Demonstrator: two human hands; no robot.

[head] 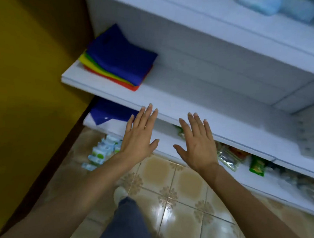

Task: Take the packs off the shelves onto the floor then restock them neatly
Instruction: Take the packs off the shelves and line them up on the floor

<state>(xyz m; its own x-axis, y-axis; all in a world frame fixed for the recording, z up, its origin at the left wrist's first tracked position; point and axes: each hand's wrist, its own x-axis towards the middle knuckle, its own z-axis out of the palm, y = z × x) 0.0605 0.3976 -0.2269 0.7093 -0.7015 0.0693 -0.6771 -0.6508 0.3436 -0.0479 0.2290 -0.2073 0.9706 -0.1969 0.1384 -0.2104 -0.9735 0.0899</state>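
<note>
Both hands — left [139, 136], right [197, 142] — spread flat, holding nothing, before the near-bare middle shelf [172, 105]; risked trampling the small packs [102, 150] on the floor [175, 194] — lying near the feet.

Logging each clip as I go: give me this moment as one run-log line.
left hand: open, empty | right hand: open, empty | middle shelf: only folded coloured stack | small packs: on floor | green packets: lower shelf

L hand [139, 136] flat, empty | R hand [197, 144] flat, empty
</note>
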